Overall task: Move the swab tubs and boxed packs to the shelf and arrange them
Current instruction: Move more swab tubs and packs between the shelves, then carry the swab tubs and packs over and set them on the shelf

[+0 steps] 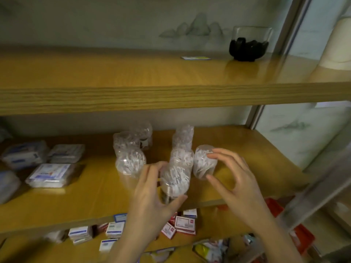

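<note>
Several clear round swab tubs stand clustered on the middle wooden shelf (95, 194). My left hand (150, 196) is wrapped around the nearest swab tub (175, 180), at the shelf's front edge. My right hand (235, 179) is spread open just right of another tub (202, 162); its fingertips are at the tub's side, and I cannot tell if they touch. More tubs (131, 162) stand behind and to the left. Wrapped blue-and-white packs (51, 174) lie at the shelf's left. Small boxed packs (185, 223) are scattered on the surface below.
The upper shelf (133, 95) holds a glass bowl with dark contents (248, 44) and a flat card (195, 58). A glass panel with a metal frame (296, 40) borders the right side. Red containers (302, 236) and crinkled packets (210, 247) sit low right.
</note>
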{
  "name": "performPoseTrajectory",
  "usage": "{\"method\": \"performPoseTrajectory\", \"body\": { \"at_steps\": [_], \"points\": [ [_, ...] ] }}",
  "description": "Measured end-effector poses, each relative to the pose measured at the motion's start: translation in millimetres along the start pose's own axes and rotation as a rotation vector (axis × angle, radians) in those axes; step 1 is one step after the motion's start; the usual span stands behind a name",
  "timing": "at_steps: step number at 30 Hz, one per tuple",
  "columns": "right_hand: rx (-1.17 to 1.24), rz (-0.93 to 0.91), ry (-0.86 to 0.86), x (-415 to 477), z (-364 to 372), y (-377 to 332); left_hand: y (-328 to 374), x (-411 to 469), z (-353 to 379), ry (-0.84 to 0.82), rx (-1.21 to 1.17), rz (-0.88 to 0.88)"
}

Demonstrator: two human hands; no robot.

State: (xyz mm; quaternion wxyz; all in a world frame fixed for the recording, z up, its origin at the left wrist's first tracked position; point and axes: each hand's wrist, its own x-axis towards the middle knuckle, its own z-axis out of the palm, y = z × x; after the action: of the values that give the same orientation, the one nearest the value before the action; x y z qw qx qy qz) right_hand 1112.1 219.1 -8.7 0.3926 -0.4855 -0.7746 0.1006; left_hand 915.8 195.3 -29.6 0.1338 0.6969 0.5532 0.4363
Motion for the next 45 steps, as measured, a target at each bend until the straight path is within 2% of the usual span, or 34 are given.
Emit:
{"method": "performPoseTrajectory", "body": {
  "at_steps": [6,11,16,19,22,27,32,45],
  "points": [
    [0.002,-0.022,-0.017,-11,-21,19,20,11,53,0.056,0.044,-0.090],
    [-0.012,-0.046,-0.094,-20,-28,28,22,11,69,0.098,0.299,-0.077],
    [-0.034,-0.076,-0.191,-17,-24,24,24,2,56,0.086,0.444,-0.049],
    [-0.045,-0.156,-0.240,-11,-14,8,23,-14,27,0.086,0.568,-0.016],
    [-0.005,-0.230,-0.312,-1,5,-20,16,-36,-18,0.125,0.662,-0.060],
    [0.054,-0.390,-0.401,5,47,-76,0,-87,-97,0.174,0.856,-0.263],
    [0.133,-0.518,-0.504,1,83,-135,-18,-135,-152,0.210,0.925,-0.447],
    [0.265,-0.586,-0.629,-35,210,-323,-76,-264,-319,0.374,1.001,-0.589]
  ]
}}
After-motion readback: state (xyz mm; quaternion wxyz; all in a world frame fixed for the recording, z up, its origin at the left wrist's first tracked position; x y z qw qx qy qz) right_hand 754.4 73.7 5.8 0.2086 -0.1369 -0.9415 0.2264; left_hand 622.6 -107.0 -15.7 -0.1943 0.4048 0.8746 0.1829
